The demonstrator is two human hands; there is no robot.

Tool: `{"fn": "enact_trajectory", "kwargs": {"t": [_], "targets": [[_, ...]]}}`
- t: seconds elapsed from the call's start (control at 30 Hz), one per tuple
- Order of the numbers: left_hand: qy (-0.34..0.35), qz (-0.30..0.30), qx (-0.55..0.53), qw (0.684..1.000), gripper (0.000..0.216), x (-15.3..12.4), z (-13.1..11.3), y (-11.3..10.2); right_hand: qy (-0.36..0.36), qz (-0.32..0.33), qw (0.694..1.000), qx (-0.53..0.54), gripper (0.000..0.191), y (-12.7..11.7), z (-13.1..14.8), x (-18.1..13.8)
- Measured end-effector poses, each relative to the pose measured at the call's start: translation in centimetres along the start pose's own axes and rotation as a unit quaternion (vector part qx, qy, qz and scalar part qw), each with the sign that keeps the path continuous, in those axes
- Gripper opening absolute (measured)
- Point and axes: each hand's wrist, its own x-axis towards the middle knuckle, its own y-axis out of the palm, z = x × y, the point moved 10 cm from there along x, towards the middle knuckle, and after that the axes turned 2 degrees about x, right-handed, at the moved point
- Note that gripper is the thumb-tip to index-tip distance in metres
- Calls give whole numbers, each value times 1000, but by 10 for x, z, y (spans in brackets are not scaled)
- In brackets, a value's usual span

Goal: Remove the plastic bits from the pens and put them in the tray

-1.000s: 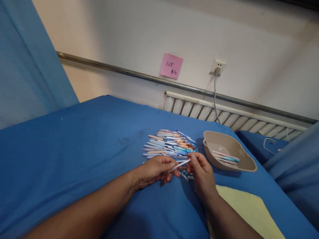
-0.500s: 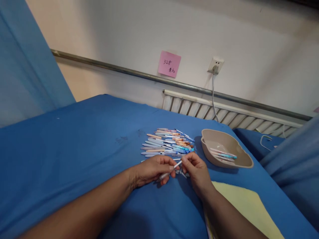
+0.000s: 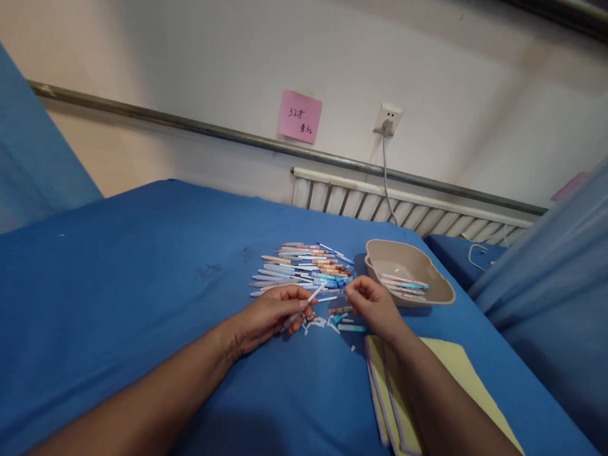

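Note:
My left hand [image 3: 278,309] is closed round a slim pen [image 3: 315,294], tilted up to the right; a white refill-like stick shows above the fingers and a pale, clear part below. To its right, my right hand [image 3: 373,303] is apart from that pen, thumb and fingertips pinched together; whatever they hold is hidden. Beyond both hands lies a spread of pen parts [image 3: 280,269], pale blue, peach and white barrels and refills. Small white pieces [image 3: 316,323] and a teal pen barrel [image 3: 351,328] lie between the hands on the blue cloth.
At the right stands a beige tray [image 3: 439,285] with several pens [image 3: 403,286] inside. A folded yellow cloth [image 3: 456,367] lies under my right forearm. The blue-covered table [image 3: 142,266] meets a wall with a radiator [image 3: 342,196], a rail and a plugged socket [image 3: 388,119].
My right hand has drawn away from the pen's upper end, uncovering the small pieces beneath. The left hand still holds the pen. The whole view has shifted, moving the scene leftward.

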Motion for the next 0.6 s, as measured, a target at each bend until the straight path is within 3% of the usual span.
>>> {"fn": "enact_trajectory", "kwargs": {"t": [0.1,0.23,0.47,0.6], "targets": [[10,-9,-16,1000,20,1,-3,-3,-13,123,979,-163,11,5,-3,-5],[11,-19,-38,999,20,2,-3,-7,-40,165,931,-324,7,1,-7,-12],[3,-69,-79,994,19,1,-1,-19,-14,221,889,-399,13,23,-18,-19],[-3,-78,-99,992,18,0,3,-22,-26,233,883,-406,10,36,-17,-24]]}}
